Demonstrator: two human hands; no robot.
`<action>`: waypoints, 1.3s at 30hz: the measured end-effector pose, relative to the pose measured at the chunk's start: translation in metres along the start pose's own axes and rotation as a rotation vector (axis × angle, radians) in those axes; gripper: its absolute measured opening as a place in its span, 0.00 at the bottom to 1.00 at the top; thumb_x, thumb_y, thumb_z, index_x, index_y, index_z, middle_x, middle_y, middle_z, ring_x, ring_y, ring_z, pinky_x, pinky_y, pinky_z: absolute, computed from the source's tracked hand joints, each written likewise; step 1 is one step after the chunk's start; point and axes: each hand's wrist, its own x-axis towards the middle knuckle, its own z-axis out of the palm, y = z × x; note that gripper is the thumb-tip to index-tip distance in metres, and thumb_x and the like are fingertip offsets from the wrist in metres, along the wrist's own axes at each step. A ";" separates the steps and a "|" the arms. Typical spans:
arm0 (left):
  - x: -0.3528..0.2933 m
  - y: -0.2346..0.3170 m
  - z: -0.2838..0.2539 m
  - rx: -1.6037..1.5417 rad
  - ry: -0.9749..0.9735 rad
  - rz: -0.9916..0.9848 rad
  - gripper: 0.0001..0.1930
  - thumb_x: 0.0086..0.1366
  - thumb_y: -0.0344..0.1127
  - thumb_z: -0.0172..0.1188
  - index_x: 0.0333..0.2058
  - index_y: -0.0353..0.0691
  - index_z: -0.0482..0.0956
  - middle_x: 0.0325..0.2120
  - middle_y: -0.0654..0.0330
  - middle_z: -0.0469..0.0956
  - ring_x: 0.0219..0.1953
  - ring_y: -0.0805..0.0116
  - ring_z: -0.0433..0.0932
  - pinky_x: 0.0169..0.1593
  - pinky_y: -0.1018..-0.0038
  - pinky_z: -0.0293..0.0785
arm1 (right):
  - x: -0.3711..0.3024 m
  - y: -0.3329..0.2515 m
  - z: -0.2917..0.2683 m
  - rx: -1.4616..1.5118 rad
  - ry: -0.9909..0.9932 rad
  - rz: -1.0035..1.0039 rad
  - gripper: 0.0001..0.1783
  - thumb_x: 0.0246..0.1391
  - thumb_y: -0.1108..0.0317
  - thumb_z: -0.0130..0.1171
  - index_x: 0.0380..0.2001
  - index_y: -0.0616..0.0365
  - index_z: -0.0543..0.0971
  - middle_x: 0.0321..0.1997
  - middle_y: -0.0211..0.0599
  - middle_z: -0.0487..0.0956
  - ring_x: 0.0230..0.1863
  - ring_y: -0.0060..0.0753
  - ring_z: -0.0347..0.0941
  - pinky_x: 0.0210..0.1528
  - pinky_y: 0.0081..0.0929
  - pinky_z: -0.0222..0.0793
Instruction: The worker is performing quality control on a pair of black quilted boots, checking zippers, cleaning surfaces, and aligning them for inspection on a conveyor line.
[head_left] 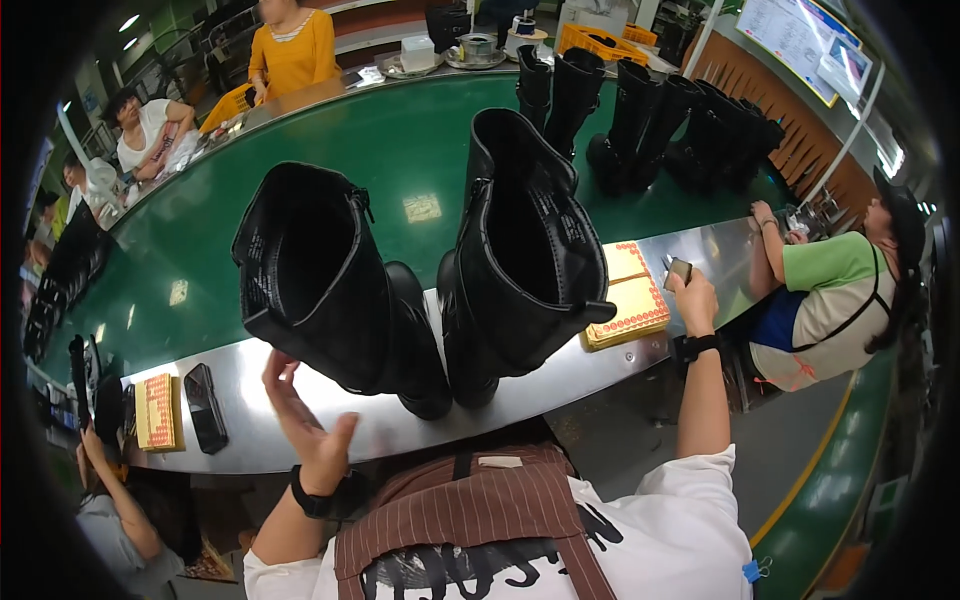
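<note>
Two tall black boots stand upright side by side in front of me, the left boot (330,340) and the right boot (530,335), their wide tops facing up and a zip pull showing on the left one. My left hand (318,430) is beside the left boot's near side, fingers apart, with nothing seen in it; whether the fingertips touch the leather I cannot tell. Over the metal edge at the right, my right hand (697,302) is closed on a small tan block (680,270). Just left of it lies a stack of yellow sheets with red borders (625,310).
A metal ledge (255,440) borders the green belt (400,130). On it at left lie a black phone (206,408) and another yellow stack (157,412). More black boots (640,130) stand far right. Co-workers are at the right (830,280), far side (290,50) and lower left (125,530).
</note>
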 end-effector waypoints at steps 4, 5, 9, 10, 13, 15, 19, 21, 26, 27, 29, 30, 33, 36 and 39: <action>-0.030 -0.025 0.014 0.077 -0.354 -0.226 0.62 0.37 0.53 0.81 0.64 0.28 0.54 0.59 0.47 0.61 0.64 0.52 0.59 0.66 0.61 0.54 | 0.023 0.016 0.021 0.128 -0.162 0.000 0.24 0.56 0.51 0.59 0.45 0.61 0.78 0.40 0.53 0.82 0.44 0.57 0.78 0.46 0.47 0.71; -0.032 -0.028 0.021 0.095 -0.404 -0.235 0.61 0.35 0.51 0.83 0.63 0.29 0.56 0.59 0.47 0.62 0.64 0.51 0.60 0.66 0.61 0.55 | 0.024 0.015 0.022 0.098 -0.156 -0.019 0.24 0.56 0.51 0.59 0.47 0.61 0.78 0.40 0.53 0.82 0.44 0.57 0.78 0.47 0.46 0.72; -0.028 -0.025 0.053 0.087 -0.474 -0.226 0.54 0.36 0.48 0.83 0.59 0.30 0.63 0.56 0.47 0.66 0.60 0.51 0.65 0.63 0.61 0.60 | 0.014 0.009 0.016 -0.115 -0.044 -0.048 0.28 0.55 0.53 0.61 0.53 0.60 0.74 0.48 0.51 0.79 0.50 0.56 0.75 0.50 0.44 0.71; -0.027 -0.023 0.060 0.059 -0.445 -0.253 0.52 0.37 0.47 0.83 0.58 0.30 0.64 0.56 0.47 0.67 0.60 0.51 0.67 0.62 0.61 0.62 | 0.009 0.006 0.012 -0.141 -0.010 -0.062 0.28 0.55 0.54 0.61 0.55 0.60 0.73 0.49 0.50 0.78 0.52 0.56 0.74 0.51 0.44 0.70; -0.020 -0.021 0.064 0.083 -0.435 -0.258 0.45 0.41 0.41 0.80 0.56 0.30 0.66 0.54 0.46 0.71 0.57 0.52 0.70 0.60 0.64 0.66 | -0.012 -0.012 -0.007 -0.086 0.122 -0.214 0.31 0.53 0.61 0.64 0.58 0.58 0.70 0.49 0.46 0.75 0.51 0.53 0.73 0.49 0.44 0.70; -0.015 -0.024 0.058 0.053 -0.481 -0.277 0.42 0.43 0.39 0.78 0.56 0.30 0.67 0.53 0.46 0.71 0.56 0.53 0.71 0.59 0.65 0.66 | -0.038 -0.034 -0.021 0.136 0.175 -0.390 0.31 0.51 0.64 0.66 0.58 0.58 0.70 0.46 0.44 0.75 0.48 0.49 0.75 0.48 0.42 0.71; -0.004 -0.035 0.047 -0.028 -0.573 -0.379 0.39 0.46 0.36 0.75 0.57 0.31 0.67 0.51 0.47 0.73 0.55 0.54 0.72 0.60 0.65 0.66 | -0.122 -0.097 -0.022 0.581 -0.511 -0.690 0.34 0.43 0.63 0.74 0.54 0.60 0.73 0.47 0.43 0.77 0.42 0.39 0.76 0.46 0.35 0.72; -0.002 -0.036 0.046 -0.063 -0.553 -0.370 0.38 0.47 0.35 0.74 0.57 0.31 0.68 0.51 0.47 0.74 0.55 0.55 0.73 0.60 0.66 0.66 | -0.151 -0.130 -0.015 0.600 -0.664 -0.878 0.32 0.44 0.59 0.74 0.51 0.62 0.76 0.45 0.45 0.80 0.42 0.38 0.77 0.47 0.32 0.72; -0.001 -0.027 0.045 -0.026 -0.539 -0.314 0.39 0.48 0.35 0.74 0.58 0.31 0.67 0.52 0.47 0.73 0.56 0.57 0.72 0.61 0.67 0.65 | -0.176 -0.168 -0.001 0.581 -0.952 -0.875 0.35 0.46 0.49 0.72 0.51 0.63 0.77 0.45 0.47 0.82 0.43 0.38 0.79 0.49 0.29 0.72; 0.000 -0.024 0.045 0.009 -0.527 -0.260 0.40 0.48 0.36 0.74 0.58 0.30 0.66 0.53 0.47 0.73 0.56 0.57 0.72 0.61 0.68 0.65 | -0.173 -0.165 -0.002 0.527 -1.010 -0.805 0.35 0.46 0.49 0.72 0.52 0.62 0.77 0.48 0.47 0.81 0.46 0.39 0.78 0.51 0.29 0.71; 0.001 -0.021 0.044 -0.056 -0.539 -0.391 0.42 0.47 0.37 0.76 0.59 0.30 0.65 0.53 0.45 0.73 0.56 0.55 0.72 0.61 0.67 0.65 | -0.167 -0.156 -0.003 0.628 -0.812 -0.985 0.33 0.50 0.52 0.69 0.55 0.62 0.75 0.57 0.48 0.76 0.59 0.40 0.71 0.62 0.32 0.64; 0.001 -0.020 0.045 -0.055 -0.554 -0.388 0.43 0.46 0.38 0.76 0.59 0.30 0.65 0.53 0.45 0.73 0.56 0.55 0.72 0.61 0.67 0.65 | -0.164 -0.151 -0.001 0.620 -0.882 -0.896 0.32 0.51 0.54 0.67 0.55 0.62 0.75 0.60 0.49 0.74 0.62 0.42 0.68 0.65 0.33 0.60; -0.002 -0.022 0.045 -0.053 -0.573 -0.375 0.43 0.46 0.37 0.76 0.60 0.31 0.64 0.52 0.47 0.73 0.57 0.56 0.71 0.61 0.68 0.65 | -0.163 -0.142 0.016 0.700 -0.782 -0.757 0.29 0.54 0.59 0.64 0.56 0.63 0.74 0.62 0.49 0.73 0.65 0.44 0.66 0.67 0.34 0.57; -0.008 -0.032 0.039 -0.139 -0.623 -0.352 0.38 0.50 0.35 0.71 0.59 0.30 0.65 0.51 0.48 0.74 0.55 0.57 0.72 0.59 0.69 0.66 | -0.165 -0.148 0.049 0.731 -0.632 -0.674 0.28 0.56 0.60 0.61 0.57 0.62 0.74 0.61 0.50 0.73 0.64 0.45 0.66 0.67 0.34 0.58; -0.005 -0.055 0.025 -0.349 -0.505 -0.662 0.30 0.56 0.34 0.64 0.55 0.27 0.67 0.48 0.47 0.75 0.51 0.55 0.74 0.55 0.68 0.68 | -0.170 -0.154 0.074 0.748 -0.581 -0.648 0.26 0.57 0.61 0.59 0.57 0.62 0.73 0.61 0.51 0.73 0.64 0.46 0.67 0.67 0.34 0.59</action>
